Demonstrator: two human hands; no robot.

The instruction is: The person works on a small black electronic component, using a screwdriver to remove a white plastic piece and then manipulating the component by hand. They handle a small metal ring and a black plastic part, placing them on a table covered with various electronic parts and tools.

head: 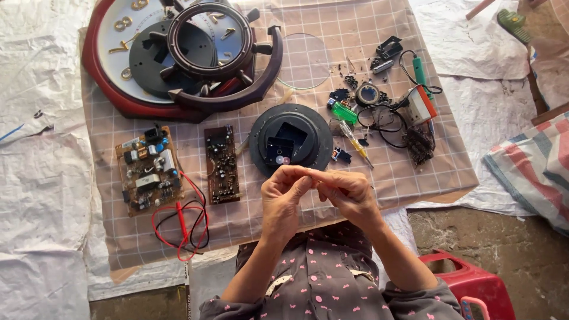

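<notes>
Fingertips of left hand (pixel 283 192) and right hand (pixel 347 191) together below round black clock housing (pixel 290 137)

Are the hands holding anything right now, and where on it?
Cannot tell. The left hand and right hand pinch their fingers together, but anything between them is too small or hidden.

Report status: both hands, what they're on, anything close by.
Left hand and right hand together, fingertips pinching something too small to tell. Black round clock housing just beyond them. Dark circuit board to its left, yellow-handled screwdriver to its right.
</notes>
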